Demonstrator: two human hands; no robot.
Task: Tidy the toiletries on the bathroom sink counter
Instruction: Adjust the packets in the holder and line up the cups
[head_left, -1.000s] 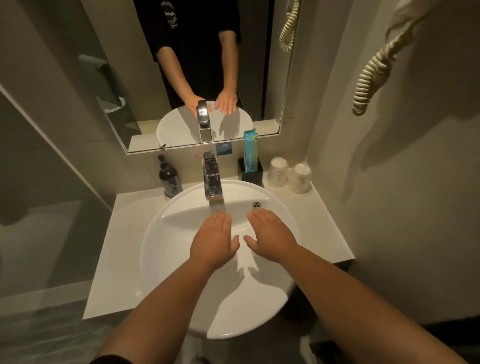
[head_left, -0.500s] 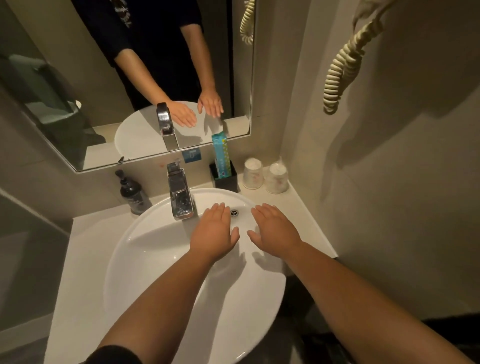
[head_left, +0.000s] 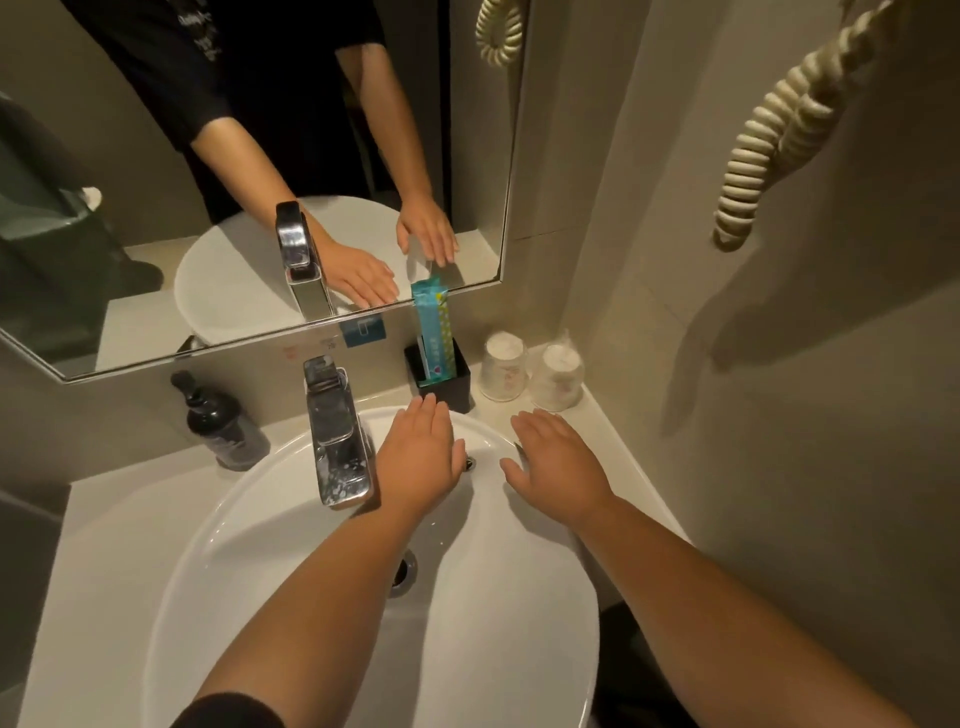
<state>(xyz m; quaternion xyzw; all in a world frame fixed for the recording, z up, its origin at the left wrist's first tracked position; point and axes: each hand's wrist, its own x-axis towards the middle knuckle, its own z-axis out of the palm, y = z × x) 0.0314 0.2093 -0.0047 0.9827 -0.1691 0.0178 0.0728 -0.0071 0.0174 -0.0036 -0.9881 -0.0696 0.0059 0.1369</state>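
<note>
My left hand (head_left: 418, 457) hovers flat and empty over the back of the white basin (head_left: 270, 587), its fingertips just short of a black holder (head_left: 454, 382) that stands a teal packet (head_left: 435, 332) upright. My right hand (head_left: 558, 465) is also flat and empty, over the basin's right rim, fingers pointing at two wrapped, upside-down cups (head_left: 530, 371) in the counter's back right corner. A dark pump bottle (head_left: 223, 423) stands at the back left of the white counter (head_left: 78, 551).
A chrome faucet (head_left: 332, 431) rises at the basin's back, just left of my left hand. The mirror (head_left: 249, 171) hangs close behind the counter. A coiled cream cord (head_left: 753, 150) dangles on the right wall. The counter ends at a wall on the right.
Both hands have moved forward and to the right, from the basin's middle toward the black holder and the cups. The camera has leaned in closer to the counter.
</note>
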